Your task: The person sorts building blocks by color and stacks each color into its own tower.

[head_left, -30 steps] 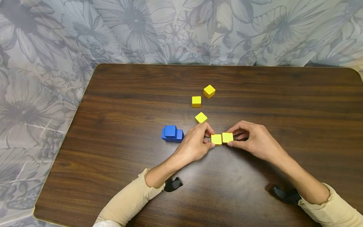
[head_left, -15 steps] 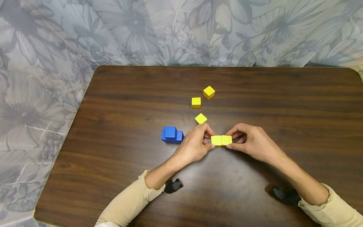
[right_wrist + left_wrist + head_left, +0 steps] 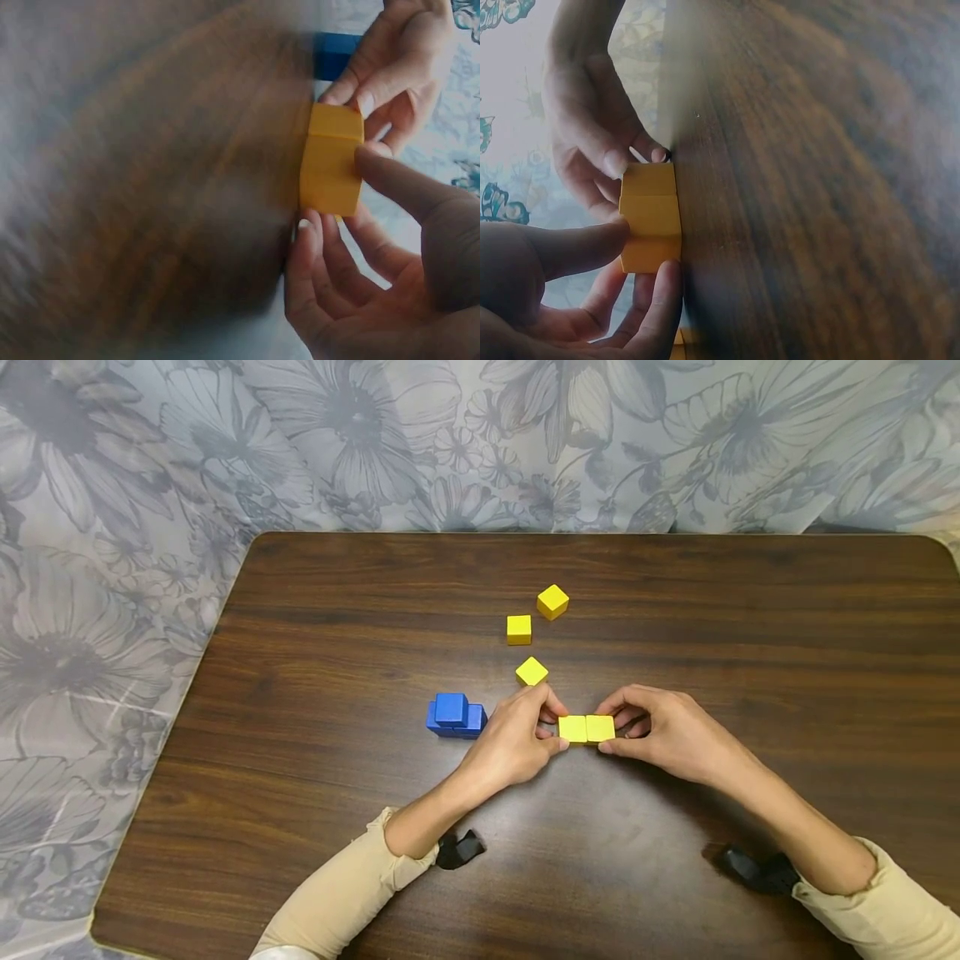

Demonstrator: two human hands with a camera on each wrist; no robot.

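Two yellow cubes stand side by side on the table, their faces touching. My left hand (image 3: 512, 737) pinches the left yellow cube (image 3: 572, 729) between thumb and fingers. From the other side, my right hand (image 3: 670, 732) pinches the right yellow cube (image 3: 601, 728) the same way. Both wrist views show the pair flush, with the left cube (image 3: 651, 253) nearer the camera in the left wrist view. Just left of my left hand is a small stack of blue blocks (image 3: 452, 710), one cube resting on top of the lower ones.
Beyond my left hand lies a loose yellow cube (image 3: 532, 672). Farther back are a second loose cube (image 3: 519, 630) and a third one (image 3: 552, 602), turned at an angle. The brown wooden table (image 3: 337, 610) ends at a floral curtain (image 3: 360, 443).
My right hand has brought its yellow cube left against the other one, closing the small gap between them. My left hand has stayed nearly in place.
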